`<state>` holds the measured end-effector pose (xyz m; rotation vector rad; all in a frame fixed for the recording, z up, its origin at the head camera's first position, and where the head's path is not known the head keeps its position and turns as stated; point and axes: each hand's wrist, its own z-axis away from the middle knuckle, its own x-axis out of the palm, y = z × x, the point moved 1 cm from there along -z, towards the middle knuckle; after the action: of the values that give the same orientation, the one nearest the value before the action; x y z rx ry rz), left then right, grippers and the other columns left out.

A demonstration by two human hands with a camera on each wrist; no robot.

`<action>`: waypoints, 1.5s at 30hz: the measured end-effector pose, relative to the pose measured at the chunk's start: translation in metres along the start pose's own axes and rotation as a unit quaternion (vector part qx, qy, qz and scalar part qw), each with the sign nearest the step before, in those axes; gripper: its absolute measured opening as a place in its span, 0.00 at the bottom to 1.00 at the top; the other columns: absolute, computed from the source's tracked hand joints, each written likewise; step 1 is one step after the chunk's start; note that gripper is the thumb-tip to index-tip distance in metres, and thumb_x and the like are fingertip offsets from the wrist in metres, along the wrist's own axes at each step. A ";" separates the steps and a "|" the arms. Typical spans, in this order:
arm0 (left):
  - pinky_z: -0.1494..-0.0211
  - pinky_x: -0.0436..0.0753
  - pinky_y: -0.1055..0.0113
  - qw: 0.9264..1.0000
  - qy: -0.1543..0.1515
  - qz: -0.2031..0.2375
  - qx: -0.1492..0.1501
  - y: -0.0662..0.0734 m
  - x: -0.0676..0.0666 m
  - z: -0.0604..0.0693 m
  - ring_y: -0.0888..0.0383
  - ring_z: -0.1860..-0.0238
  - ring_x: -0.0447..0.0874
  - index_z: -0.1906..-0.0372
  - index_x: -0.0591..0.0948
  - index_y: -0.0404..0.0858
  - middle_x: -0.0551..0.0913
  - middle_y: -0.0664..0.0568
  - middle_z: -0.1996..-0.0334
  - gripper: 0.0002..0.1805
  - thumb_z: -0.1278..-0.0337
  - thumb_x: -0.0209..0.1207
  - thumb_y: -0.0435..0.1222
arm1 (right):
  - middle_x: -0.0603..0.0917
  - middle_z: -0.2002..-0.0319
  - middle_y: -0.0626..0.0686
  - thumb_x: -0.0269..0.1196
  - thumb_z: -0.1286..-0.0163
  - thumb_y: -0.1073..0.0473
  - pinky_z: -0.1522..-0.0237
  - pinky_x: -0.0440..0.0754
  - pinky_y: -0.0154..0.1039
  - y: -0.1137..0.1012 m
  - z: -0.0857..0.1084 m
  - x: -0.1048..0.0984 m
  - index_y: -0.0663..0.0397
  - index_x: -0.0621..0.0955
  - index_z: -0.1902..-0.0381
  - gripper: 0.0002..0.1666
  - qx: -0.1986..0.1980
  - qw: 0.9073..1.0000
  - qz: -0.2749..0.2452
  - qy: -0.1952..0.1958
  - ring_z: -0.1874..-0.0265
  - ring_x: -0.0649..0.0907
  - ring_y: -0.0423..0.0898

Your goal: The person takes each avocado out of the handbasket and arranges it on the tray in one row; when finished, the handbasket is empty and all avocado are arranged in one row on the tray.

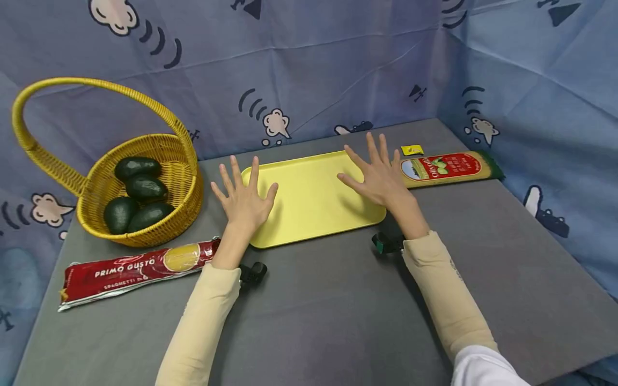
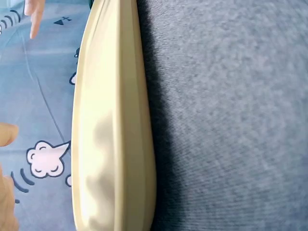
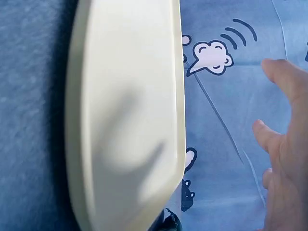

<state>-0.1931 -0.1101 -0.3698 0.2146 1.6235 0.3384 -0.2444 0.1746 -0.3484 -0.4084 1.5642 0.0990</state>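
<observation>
Both hands hover with fingers spread and hold nothing. In the head view my left hand (image 1: 245,206) is over the left end of a yellow tray (image 1: 309,198), and my right hand (image 1: 381,179) is over its right end. Shadows of fingers fall on the tray (image 3: 130,115) in the right wrist view, where part of my right hand (image 3: 288,139) shows at the right edge. The left wrist view has the tray (image 2: 98,96) upright in the frame, with bits of my left hand (image 2: 7,192) at the left edge.
A yellow wicker basket (image 1: 185,214) with several dark green avocados (image 1: 146,187) stands at the left. A red spaghetti packet (image 1: 140,272) lies in front of it. Right of the tray lie an Olivoli pasta packet (image 1: 449,167) and a small yellow packet (image 1: 412,150). Patterned blue cloth (image 1: 328,64) hangs behind.
</observation>
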 end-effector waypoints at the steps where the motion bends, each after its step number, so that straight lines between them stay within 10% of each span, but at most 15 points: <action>1: 0.32 0.27 0.35 1.000 -0.001 -0.001 0.001 0.000 0.000 0.000 0.41 0.29 0.14 0.23 0.40 0.54 0.25 0.42 0.25 0.41 0.33 0.38 0.63 | 0.30 0.24 0.56 0.42 0.33 0.23 0.34 0.32 0.71 0.001 0.001 -0.001 0.33 0.50 0.23 0.46 -0.002 1.000 0.000 -0.001 0.28 0.28 0.57; 20: 0.31 0.29 0.34 1.000 0.001 -0.003 0.012 0.000 -0.001 0.005 0.40 0.28 0.17 0.23 0.42 0.54 0.28 0.41 0.25 0.41 0.33 0.40 0.63 | 0.39 0.25 0.63 0.52 0.33 0.29 0.35 0.45 0.73 0.028 0.048 0.026 0.45 0.60 0.26 0.45 -0.053 0.986 -0.085 -0.133 0.28 0.37 0.64; 33: 0.31 0.29 0.34 0.999 -0.018 0.023 0.033 0.002 -0.010 0.014 0.42 0.28 0.15 0.23 0.41 0.56 0.26 0.42 0.25 0.42 0.34 0.41 0.63 | 0.62 0.30 0.64 0.71 0.41 0.46 0.41 0.73 0.56 0.067 0.058 0.030 0.59 0.81 0.43 0.33 -0.165 0.971 -0.159 -0.069 0.34 0.66 0.61; 39: 0.30 0.35 0.34 0.991 -0.031 0.110 0.064 0.000 -0.020 0.017 0.39 0.27 0.21 0.23 0.45 0.57 0.31 0.41 0.25 0.40 0.33 0.46 0.59 | 0.73 0.36 0.62 0.74 0.46 0.51 0.55 0.83 0.42 0.076 0.056 0.031 0.57 0.86 0.54 0.24 -0.198 0.961 -0.191 -0.037 0.41 0.76 0.56; 45: 0.30 0.49 0.35 0.967 -0.042 0.238 0.085 -0.009 -0.029 0.016 0.38 0.26 0.38 0.24 0.53 0.52 0.43 0.40 0.25 0.37 0.33 0.53 0.50 | 0.77 0.40 0.61 0.75 0.48 0.53 0.57 0.84 0.41 0.077 0.053 0.033 0.58 0.87 0.59 0.20 -0.194 0.958 -0.210 -0.030 0.46 0.79 0.56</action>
<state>-0.1741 -0.1268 -0.3466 0.7466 1.5047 0.5462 -0.2180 0.2563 -0.3976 -1.0295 1.3652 0.0887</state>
